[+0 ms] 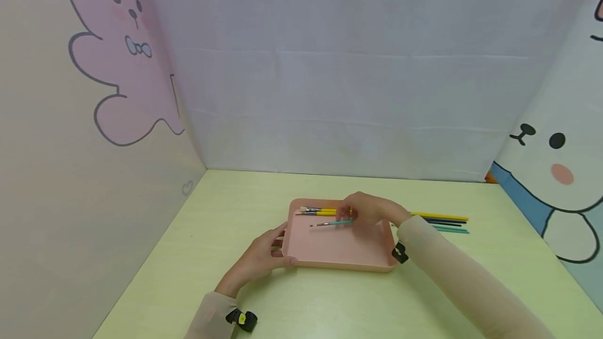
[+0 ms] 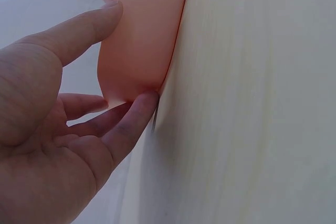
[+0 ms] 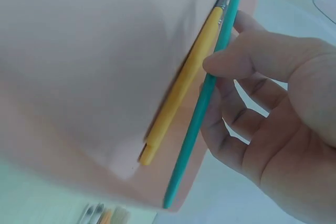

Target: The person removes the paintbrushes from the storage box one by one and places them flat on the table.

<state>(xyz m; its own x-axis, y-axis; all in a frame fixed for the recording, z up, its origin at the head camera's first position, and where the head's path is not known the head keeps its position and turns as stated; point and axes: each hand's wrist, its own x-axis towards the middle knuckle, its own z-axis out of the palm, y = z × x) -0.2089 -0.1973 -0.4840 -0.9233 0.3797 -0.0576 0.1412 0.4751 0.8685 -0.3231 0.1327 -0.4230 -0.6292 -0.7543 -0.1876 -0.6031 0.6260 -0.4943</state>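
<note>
Head view, at the bottom left of the frame: a pale left sleeve (image 1: 212, 318) carries a small black device (image 1: 242, 320) with a yellow-green patch. At the lower right, the other pale sleeve (image 1: 461, 276) slants up toward the middle. The left hand (image 1: 262, 256) grips the pink tray (image 1: 339, 247) at its near left corner, thumb on the near wall and fingers round the left side; the left wrist view shows one fingertip at the tray's lower edge, close to the tabletop (image 1: 249, 192). The tray lies just below the centre of the frame.

Over the tray, the right hand (image 1: 369, 209) pinches a teal brush (image 3: 197, 111) between thumb and fingers, its bristle end pointing left in the head view. Whether that end touches the tray floor, I cannot tell. Two yellow brushes (image 3: 181, 85) lie inside, side by side along the far wall.

Right of the tray, partly behind the right forearm, more brushes (image 1: 443, 220) lie on the tabletop, with yellow, dark and teal handles. Behind everything hangs a pale cloth (image 1: 330, 93); a pink cartoon animal (image 1: 108, 56) fills the upper left and a white one (image 1: 532, 192) the right edge.
</note>
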